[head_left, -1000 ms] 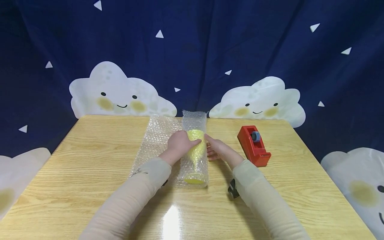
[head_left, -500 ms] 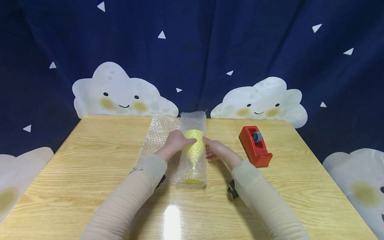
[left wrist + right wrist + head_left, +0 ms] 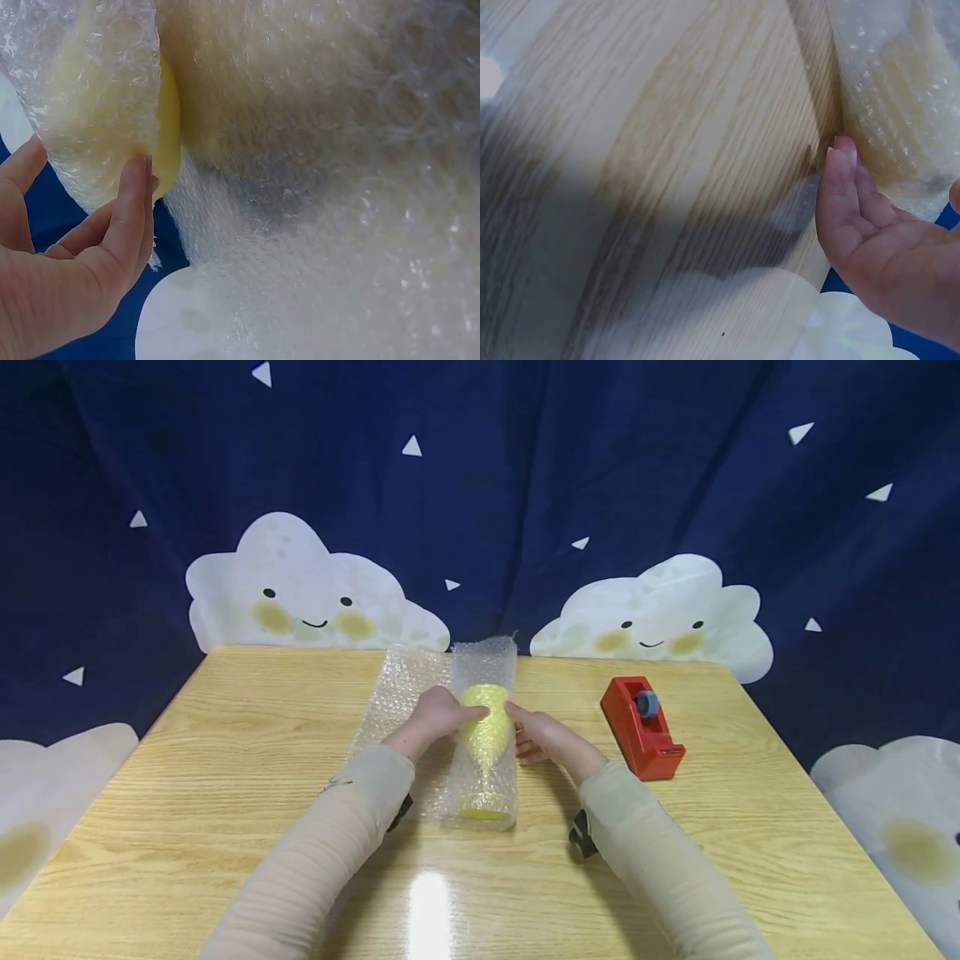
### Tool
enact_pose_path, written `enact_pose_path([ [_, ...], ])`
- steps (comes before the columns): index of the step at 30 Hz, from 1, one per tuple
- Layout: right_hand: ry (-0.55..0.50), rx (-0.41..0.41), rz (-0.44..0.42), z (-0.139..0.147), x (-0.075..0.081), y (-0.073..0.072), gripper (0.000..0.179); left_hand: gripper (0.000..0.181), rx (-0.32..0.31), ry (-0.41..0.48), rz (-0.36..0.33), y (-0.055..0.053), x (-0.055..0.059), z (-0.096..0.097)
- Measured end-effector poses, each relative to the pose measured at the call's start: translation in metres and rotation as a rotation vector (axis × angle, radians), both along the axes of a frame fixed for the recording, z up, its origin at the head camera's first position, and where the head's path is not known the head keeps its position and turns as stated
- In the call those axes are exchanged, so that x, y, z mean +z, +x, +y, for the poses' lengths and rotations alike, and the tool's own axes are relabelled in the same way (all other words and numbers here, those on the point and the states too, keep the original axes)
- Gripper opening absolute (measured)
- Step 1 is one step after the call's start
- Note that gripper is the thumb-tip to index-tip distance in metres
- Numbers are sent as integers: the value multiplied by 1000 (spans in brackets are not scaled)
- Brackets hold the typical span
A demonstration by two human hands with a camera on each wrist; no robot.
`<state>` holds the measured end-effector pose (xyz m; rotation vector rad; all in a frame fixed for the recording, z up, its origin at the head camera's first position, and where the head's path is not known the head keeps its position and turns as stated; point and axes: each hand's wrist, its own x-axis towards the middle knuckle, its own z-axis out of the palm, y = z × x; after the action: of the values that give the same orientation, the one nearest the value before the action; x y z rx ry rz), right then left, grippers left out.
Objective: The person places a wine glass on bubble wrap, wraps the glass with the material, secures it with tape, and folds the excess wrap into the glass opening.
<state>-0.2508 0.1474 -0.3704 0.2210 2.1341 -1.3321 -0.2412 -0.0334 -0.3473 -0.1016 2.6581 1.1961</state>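
Observation:
A yellow goblet-shaped object (image 3: 486, 739), wide at the far end with a narrow stem and a round base toward me, lies on the table inside clear bubble wrap (image 3: 483, 660). My left hand (image 3: 437, 714) grips its left side, thumb on top; in the left wrist view the fingers (image 3: 129, 206) press the wrap's edge against the yellow surface, part of which shows bare. My right hand (image 3: 543, 735) holds the right side, thumb on top. The right wrist view has its fingers (image 3: 836, 187) bent along the wrap, close to the table. The undersides are hidden.
A flat stretch of bubble wrap (image 3: 401, 685) extends left from the roll, partly under my left arm. To the right stands a red tape dispenser (image 3: 637, 727) with a blue-cored roll (image 3: 647, 703). Behind the wooden table (image 3: 262, 710) hangs a dark blue curtain (image 3: 480, 460) with clouds.
The left hand and the wrapped goblet-shaped object have shifted very slightly left relative to the table. The right hand stays at its side. The whole view has drifted a little.

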Motion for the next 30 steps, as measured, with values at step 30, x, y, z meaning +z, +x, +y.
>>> enact_pose_path([
  [30,-7,57,9,4,-9,-4,74,52,82,345,-220,-5,-6,-4],
])
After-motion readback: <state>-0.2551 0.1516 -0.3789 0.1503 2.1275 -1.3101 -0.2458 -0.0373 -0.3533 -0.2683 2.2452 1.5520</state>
